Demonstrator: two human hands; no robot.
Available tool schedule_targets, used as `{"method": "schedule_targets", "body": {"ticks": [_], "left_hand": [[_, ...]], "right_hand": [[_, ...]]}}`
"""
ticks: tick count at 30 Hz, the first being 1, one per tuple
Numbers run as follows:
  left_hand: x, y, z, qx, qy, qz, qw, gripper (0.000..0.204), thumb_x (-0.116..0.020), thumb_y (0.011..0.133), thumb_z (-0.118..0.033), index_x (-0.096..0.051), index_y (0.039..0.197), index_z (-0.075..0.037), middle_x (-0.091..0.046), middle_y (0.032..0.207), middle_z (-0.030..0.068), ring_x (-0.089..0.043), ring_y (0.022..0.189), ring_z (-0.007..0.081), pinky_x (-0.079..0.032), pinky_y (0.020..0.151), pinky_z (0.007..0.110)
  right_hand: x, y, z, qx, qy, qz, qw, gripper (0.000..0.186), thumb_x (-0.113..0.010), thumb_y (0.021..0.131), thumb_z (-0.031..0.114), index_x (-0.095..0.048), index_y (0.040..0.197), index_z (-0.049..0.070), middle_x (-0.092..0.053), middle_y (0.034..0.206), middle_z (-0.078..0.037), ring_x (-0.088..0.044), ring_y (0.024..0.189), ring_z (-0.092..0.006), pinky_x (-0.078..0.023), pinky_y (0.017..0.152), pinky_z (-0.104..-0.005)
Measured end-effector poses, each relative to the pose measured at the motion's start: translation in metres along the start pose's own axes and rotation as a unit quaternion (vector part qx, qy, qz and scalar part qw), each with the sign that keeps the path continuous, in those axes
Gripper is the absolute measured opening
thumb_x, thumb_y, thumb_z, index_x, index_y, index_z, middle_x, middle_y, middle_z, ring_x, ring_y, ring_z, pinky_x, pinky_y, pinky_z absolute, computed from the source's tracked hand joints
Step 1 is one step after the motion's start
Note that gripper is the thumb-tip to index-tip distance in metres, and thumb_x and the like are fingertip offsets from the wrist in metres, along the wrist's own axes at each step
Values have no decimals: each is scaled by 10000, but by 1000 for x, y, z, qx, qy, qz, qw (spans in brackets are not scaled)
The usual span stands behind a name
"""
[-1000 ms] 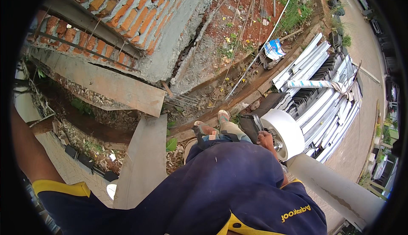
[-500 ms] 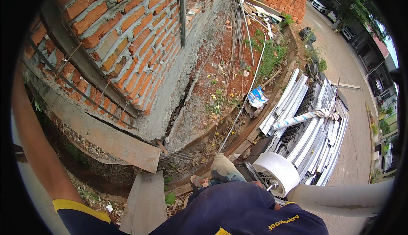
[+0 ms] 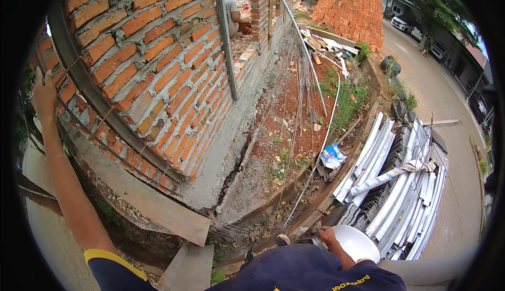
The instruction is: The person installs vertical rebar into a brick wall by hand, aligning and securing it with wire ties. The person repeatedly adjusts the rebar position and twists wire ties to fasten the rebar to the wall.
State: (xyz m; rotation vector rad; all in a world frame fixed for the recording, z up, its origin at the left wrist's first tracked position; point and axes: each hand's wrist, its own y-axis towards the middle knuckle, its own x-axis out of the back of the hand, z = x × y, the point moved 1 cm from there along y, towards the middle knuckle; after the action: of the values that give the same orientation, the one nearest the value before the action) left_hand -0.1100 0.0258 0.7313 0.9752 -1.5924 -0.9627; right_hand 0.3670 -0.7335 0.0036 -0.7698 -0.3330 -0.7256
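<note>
At the far left my left hand (image 3: 44, 92) is raised with its fingers closed round a thin steel bar (image 3: 66, 106) beside the brick wall (image 3: 158, 54). That bar is tied with wire to a thicker brown steel post (image 3: 100, 101) at the wall's corner. Low in the view, my right hand (image 3: 328, 235) is curled in front of my body. It lies against a white round bucket-like thing (image 3: 359, 242), partly hidden by my arm and shirt. What those fingers grip is hidden.
Below the wall, boards (image 3: 152, 196) span a ditch. Long metal strips (image 3: 405, 186) are stacked at right, with a wrapped roll (image 3: 389, 177) on top. Thin rods (image 3: 302, 75) lean over red soil. A brick pile (image 3: 350, 12) stands far off; another person (image 3: 231, 15) shows through the wall opening.
My left hand has come into view on the bar. The view has shifted, so the wall and strips sit lower. The white thing now shows less of its inside, with my right hand beside it.
</note>
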Motion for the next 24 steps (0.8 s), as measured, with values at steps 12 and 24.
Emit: {"method": "schedule_targets", "body": {"ticks": [12, 24], "left_hand": [[48, -20, -44, 48, -44, 67, 996, 570, -458, 1018, -449, -388, 1518, -186, -653, 1266, 168, -605, 1187, 373, -484, 988, 501], [47, -18, -47, 74, -38, 92, 992, 566, -453, 1022, -448, -373, 1527, -207, -649, 1270, 172, -615, 1171, 366, -494, 977, 496]], "right_hand": [[-16, -34, -65, -83, -52, 28, 995, 288, -605, 785, 232, -760, 937, 43, -745, 862, -131, -712, 859, -306, -550, 812, -395], [-19, -39, -53, -88, -33, -25, 995, 247, -604, 767, 225, -758, 811, 37, -733, 850, -161, -707, 854, -331, -541, 803, -408]]}}
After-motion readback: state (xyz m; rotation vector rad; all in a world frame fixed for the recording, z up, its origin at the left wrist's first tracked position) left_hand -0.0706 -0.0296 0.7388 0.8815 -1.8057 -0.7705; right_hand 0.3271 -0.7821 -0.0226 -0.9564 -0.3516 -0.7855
